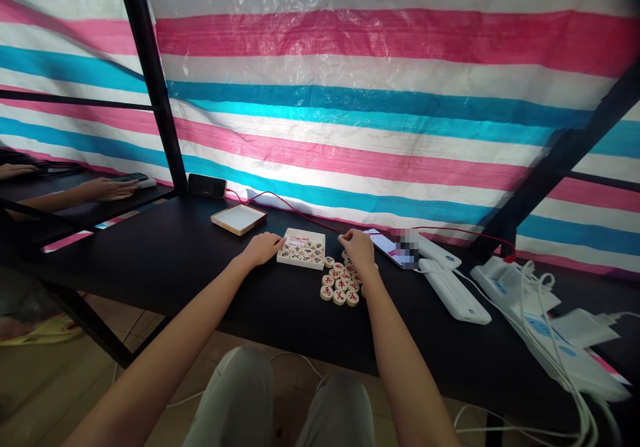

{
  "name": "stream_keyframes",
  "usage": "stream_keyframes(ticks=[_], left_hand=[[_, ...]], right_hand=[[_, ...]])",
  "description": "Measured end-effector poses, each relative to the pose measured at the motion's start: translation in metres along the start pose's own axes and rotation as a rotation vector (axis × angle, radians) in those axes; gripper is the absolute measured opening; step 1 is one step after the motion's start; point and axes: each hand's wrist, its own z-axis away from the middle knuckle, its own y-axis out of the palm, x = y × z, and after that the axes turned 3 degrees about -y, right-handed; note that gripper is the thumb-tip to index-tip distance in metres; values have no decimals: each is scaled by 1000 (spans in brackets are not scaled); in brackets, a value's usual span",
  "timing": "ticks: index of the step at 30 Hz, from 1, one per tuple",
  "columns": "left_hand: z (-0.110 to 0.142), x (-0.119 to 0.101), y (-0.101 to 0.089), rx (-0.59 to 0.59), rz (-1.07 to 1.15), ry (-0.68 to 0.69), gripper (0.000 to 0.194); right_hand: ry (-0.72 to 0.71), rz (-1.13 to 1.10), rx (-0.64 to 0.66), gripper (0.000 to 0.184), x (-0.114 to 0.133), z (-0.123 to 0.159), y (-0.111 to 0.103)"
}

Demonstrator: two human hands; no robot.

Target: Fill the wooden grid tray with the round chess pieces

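Xiangqi pieces (341, 286) sit partly boxed, the rest loose on the black table (175, 260) beside the white box (300, 264). Your left hand (261, 249) curls at its edge; your right hand (361, 250) bunches; neither's grip shows.

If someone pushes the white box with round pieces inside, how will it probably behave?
The white box probably slides rather than tips, being low and wide. It looks stiff, with straight walls. The round pieces inside, seemingly loose, might shift.

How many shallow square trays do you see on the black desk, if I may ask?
2: the white-rimmed tray, beside the left hand, and the wood-rimmed tray, beyond that hand.
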Motion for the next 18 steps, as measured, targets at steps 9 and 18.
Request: stream_keyframes(ticks=[9,18], left_hand=[[0,1,2,-10,-3,-4,51],[0,0,2,-31,-25,15,52]], right_hand=[[-255,-28,-56,23,66,20,4],[-393,20,-33,22,76,20,28]])
